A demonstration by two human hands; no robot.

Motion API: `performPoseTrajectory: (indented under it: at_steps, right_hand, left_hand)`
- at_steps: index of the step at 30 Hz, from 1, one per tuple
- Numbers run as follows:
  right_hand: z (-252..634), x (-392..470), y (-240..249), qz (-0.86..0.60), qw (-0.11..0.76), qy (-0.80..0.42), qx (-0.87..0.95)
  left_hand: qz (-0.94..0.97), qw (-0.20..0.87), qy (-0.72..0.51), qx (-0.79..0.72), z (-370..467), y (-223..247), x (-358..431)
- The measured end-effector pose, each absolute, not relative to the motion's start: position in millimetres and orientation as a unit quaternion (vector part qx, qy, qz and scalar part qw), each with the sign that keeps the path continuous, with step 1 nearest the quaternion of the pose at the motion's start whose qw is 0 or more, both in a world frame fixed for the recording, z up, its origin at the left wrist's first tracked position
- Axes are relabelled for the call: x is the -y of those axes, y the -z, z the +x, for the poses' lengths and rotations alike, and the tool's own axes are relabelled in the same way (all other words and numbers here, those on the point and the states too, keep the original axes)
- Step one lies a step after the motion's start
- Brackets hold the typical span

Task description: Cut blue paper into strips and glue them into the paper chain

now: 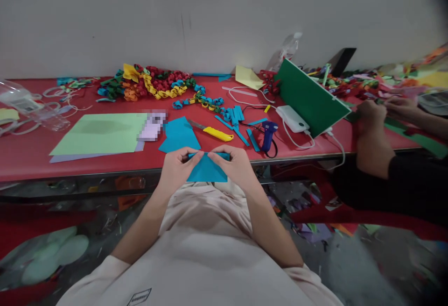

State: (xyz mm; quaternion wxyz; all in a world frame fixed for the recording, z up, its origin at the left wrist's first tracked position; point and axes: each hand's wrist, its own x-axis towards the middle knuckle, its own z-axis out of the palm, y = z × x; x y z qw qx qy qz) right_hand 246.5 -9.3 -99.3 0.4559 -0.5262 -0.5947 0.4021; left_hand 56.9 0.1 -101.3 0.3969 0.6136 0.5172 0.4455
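Between my two hands is a small sheet of blue paper [207,173], held at the table's front edge above my lap. My left hand [178,167] pinches its upper left corner, thumb on top. At the upper right corner, my right hand [238,163] grips it the same way, and the thumb tips nearly meet. Just beyond lies more blue paper [180,134] on the red table [101,105]. A yellow utility knife [217,133] rests beside it, blade pointing left. Blue paper strips [252,140] and a dark blue glue gun [269,135] lie to the right.
Light green paper sheets [101,133] and a blurred phone [152,125] lie left. Colourful paper chains [154,81] are heaped behind. A green board [310,96] leans by a white power bank [293,119] with cables. A co-worker's hands [373,114] handle green paper at right.
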Motion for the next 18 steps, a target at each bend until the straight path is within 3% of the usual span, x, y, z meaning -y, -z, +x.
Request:
performPoseTrajectory:
  at_steps: [6, 13, 18]
  right_hand:
    - [256.9, 13.4, 97.3, -0.516, 0.458, -0.407, 0.598]
    - [267.6, 20.9, 95.6, -0.52, 0.484, -0.429, 0.558]
    - [257.6, 19.2, 93.9, -0.509, 0.496, -0.42, 0.565]
  left_hand:
    - [0.661, 0.369, -0.419, -0.502, 45.2, 94.9, 10.4]
    - [0.83, 0.314, -0.327, -0.326, 24.0, 82.9, 18.2]
    - [0.789, 0.283, -0.412, -0.357, 42.2, 87.0, 19.1]
